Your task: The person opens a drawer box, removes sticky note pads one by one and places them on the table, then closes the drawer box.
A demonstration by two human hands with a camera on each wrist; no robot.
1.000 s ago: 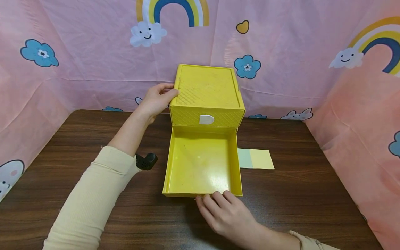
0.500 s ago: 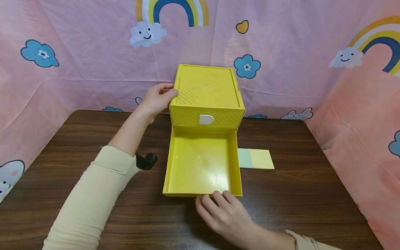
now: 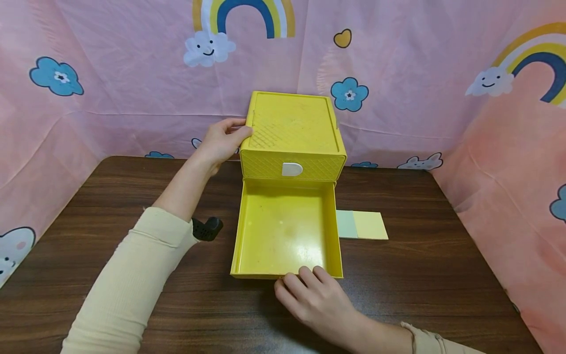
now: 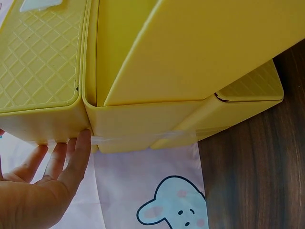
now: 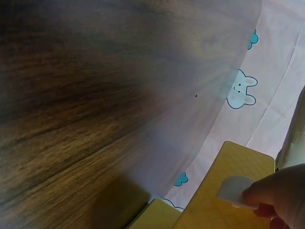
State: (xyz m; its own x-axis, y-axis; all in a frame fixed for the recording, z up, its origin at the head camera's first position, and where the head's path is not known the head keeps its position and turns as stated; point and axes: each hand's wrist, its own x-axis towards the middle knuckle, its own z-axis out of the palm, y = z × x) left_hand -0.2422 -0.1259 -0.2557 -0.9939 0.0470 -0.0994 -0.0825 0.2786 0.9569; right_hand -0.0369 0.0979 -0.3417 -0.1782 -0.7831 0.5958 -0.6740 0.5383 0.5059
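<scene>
Clock read from the middle of the drawer (image 3: 283, 231) in the head view. Drawer is pulled well out toward 6 from the middle tier of a three-tier yellow cabinet (image 3: 294, 123), which is stacked at 12; top tier is closed. Drawer front is held at 5 by the right hand (image 3: 320, 307): fingertips hooked over the rim, thumb laid on the white handle (image 5: 232, 190), so a narrow grip. Probably held there so force is put straight along the 12–6 line. Cabinet side at 11 is braced by the left hand (image 3: 222, 141); fingers (image 4: 58, 161) are laid fairly straight on the wall, nothing clasped. Presumably placed so the box isn't dragged along with the drawer. Tiers are crossed by a clear strip, apparently tape (image 4: 188, 135), likely added to keep the stack joined. Green-and-yellow paper (image 3: 370, 225) is laid flat at 3 on the table (image 3: 424, 275); its inner end is hidden by the drawer, reach can't be told. Versus half a second ago: right fingertips are shifted slightly toward 12, a bit further over the rim. Drawer, cabinet, left hand and paper look unmoved.
</scene>
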